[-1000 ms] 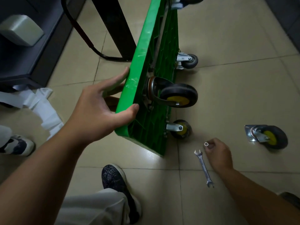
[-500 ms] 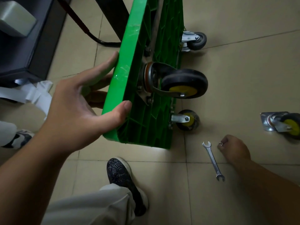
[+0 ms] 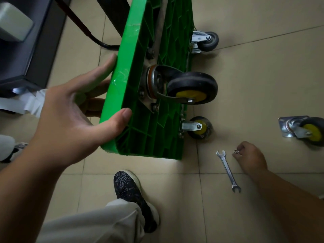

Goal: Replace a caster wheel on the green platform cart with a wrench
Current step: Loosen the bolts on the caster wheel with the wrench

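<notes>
Head view: left hand (image 3: 70, 120) grips the near edge of the green platform cart (image 3: 129, 55), thumb curled onto the ribbed underside and fingers spread over the deck side, which holds the cart tipped up on its long edge on the floor (image 3: 263, 76). The large caster wheel (image 3: 192, 88) sits against the underside near the cart's near upper corner, with bolt ends showing at its plate. A loose caster (image 3: 305, 129) lies well apart on the floor to the right; which of the two is the replacement cannot be told. Over the last second the right hand (image 3: 250, 157) has stayed low by the cart's near bottom corner and now pinches a small nut (image 3: 236, 151) between its fingertips, just beside the open jaw of the wrench (image 3: 228, 170), which lies untouched on the floor as before. Whether the nut is clear of the floor is unclear. The pick-up suggests a fastening step is starting: probably the nut goes onto a plate bolt by hand before the wrench is needed.
</notes>
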